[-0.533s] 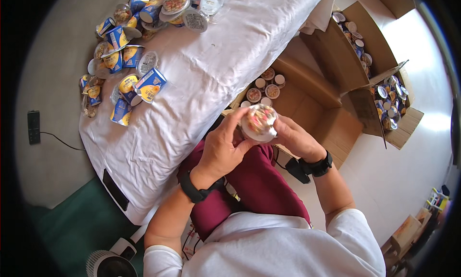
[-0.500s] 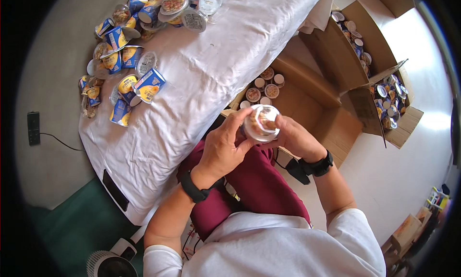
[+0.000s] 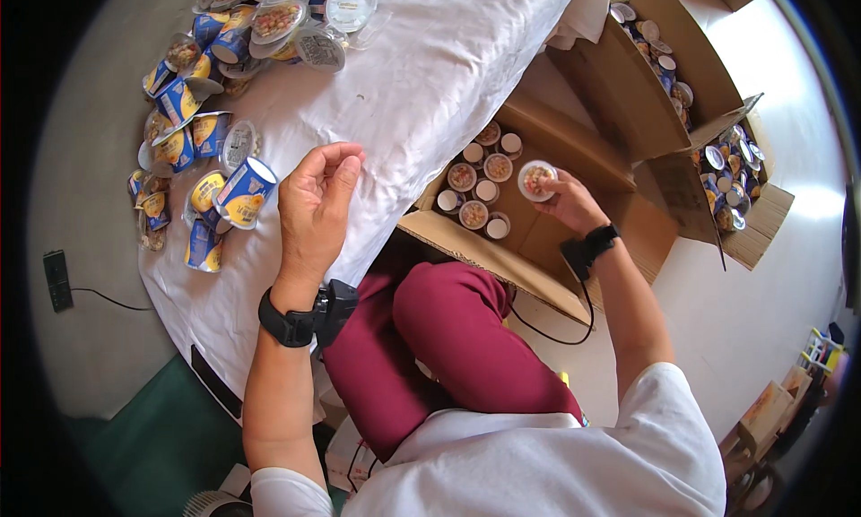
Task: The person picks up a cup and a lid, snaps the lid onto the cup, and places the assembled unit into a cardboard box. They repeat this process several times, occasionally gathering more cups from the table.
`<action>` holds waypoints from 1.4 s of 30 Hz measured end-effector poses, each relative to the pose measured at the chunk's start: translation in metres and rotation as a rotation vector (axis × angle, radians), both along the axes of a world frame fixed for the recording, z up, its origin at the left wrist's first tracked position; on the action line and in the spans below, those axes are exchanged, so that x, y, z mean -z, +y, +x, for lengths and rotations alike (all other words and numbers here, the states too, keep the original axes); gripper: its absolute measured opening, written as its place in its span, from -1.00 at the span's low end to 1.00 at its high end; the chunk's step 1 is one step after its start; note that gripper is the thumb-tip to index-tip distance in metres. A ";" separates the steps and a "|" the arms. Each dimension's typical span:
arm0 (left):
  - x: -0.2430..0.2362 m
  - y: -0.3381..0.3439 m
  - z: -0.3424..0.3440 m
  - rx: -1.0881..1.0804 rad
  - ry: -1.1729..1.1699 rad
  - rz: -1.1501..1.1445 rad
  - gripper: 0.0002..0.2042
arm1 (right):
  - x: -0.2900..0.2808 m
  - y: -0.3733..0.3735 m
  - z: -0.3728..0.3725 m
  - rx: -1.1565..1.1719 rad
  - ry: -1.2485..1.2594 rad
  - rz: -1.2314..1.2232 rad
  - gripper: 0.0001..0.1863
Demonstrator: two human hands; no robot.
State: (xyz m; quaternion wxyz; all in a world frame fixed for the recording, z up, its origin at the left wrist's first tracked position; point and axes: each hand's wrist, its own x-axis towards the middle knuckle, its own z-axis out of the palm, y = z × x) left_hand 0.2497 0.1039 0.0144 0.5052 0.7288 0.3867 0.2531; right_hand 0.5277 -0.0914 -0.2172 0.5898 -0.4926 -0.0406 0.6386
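At the upper left of the frame, a heap of blue-and-yellow cups (image 3: 246,192) lies tumbled on a white cloth (image 3: 404,95). Some lie on their sides, and several clear lids show mixed pink and tan pieces beneath.

Right of the heap, the left hand (image 3: 314,214) has let go of the cup it shared with the other hand a moment ago and moved left over the cloth. It holds nothing; its fingers are loosely bent, with the thumb narrowly spaced from them.

In the middle, the open cardboard box (image 3: 489,259) holds a cluster of upright-looking cups (image 3: 499,167) along its left side. Some show clear tops with coloured pieces inside, others plain white round ends; bare cardboard shows to their right.

Just right of that cluster is the held cup (image 3: 537,181), its clear round face toward the camera with pink and tan pieces visible. The right hand (image 3: 572,203) pinches its right edge, fingers closed on it. The cup has moved from between both hands to one hand over the box, so the work now looks one-handed. Whether it touches the box or its neighbours I cannot tell.

At the upper right, a tall carton (image 3: 704,78) and a smaller carton (image 3: 758,223) below it hold more cups, heaped in disorder; the deeper contents are hidden.
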 end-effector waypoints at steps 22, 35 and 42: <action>0.002 0.016 -0.004 -0.086 -0.011 -0.100 -0.81 | 0.198 0.011 -0.052 -0.291 -0.610 -0.463 -0.51; 0.015 0.015 -0.002 0.012 -0.227 -0.184 -0.82 | 0.061 0.004 -0.007 -0.233 -0.740 -0.248 -0.49; 0.004 -0.028 -0.075 -0.104 -0.290 -0.140 -0.82 | -0.172 0.023 -0.077 -0.161 -0.685 -0.059 -0.61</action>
